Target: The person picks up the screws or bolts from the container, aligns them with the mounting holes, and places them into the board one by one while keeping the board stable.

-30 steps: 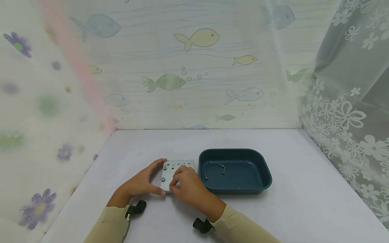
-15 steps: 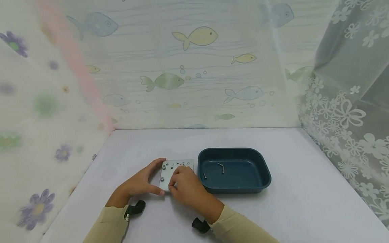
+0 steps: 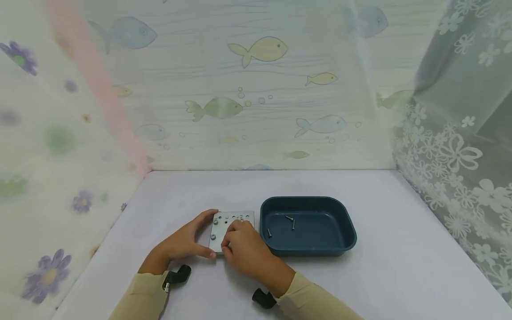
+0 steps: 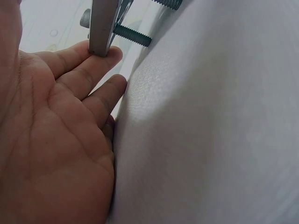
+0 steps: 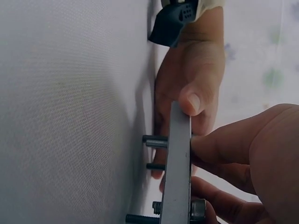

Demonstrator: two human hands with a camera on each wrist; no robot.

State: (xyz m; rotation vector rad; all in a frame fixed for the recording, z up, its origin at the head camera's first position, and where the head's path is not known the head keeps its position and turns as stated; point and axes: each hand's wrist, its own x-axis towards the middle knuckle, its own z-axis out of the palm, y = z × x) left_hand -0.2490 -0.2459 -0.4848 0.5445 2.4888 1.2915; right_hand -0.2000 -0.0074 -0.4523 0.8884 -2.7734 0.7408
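A flat silver metal plate (image 3: 218, 246) with several holes lies between my hands, face up. Two cap-head screws (image 3: 213, 237) sit along its left side, and threaded shanks (image 5: 156, 141) stick out underneath towards the table. My left hand (image 3: 182, 242) holds the plate's left part, thumb at the near edge and fingers at the far edge. Over the right half of the plate, my right hand (image 3: 248, 246) has curled fingers, with thumb and forefinger pinching at the top face. In the right wrist view those fingertips meet opposite the protruding shanks; the screw head between them is mostly hidden.
A dark blue tray (image 3: 308, 252) stands just right of the plate, with 3 loose screws (image 3: 294, 225) inside. Black wrist cameras (image 3: 178, 274) sit on both sleeves. The white table (image 3: 400, 249) is bordered by patterned curtains (image 3: 256, 89) at the back and sides.
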